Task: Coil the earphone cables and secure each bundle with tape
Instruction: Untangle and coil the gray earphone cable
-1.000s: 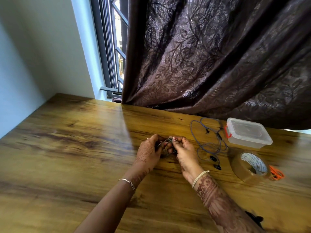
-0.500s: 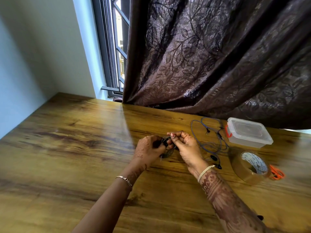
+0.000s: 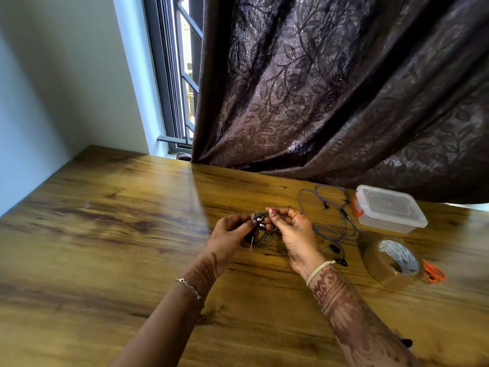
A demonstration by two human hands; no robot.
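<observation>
Both hands, left hand [image 3: 230, 231] and right hand [image 3: 293, 229], pinch the coiled earphone cable [image 3: 260, 229]; their grip should stay firm so loops hold until tape [image 3: 394, 263] is applied.

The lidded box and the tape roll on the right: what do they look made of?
The lidded box looks like translucent, frosted plastic: the tabletop's tone shows through its walls, and an orange clip sits on its left side. The tape roll appears to be glossy brown packing tape, probably plastic film, wound on a printed white core, likely cardboard.
</observation>
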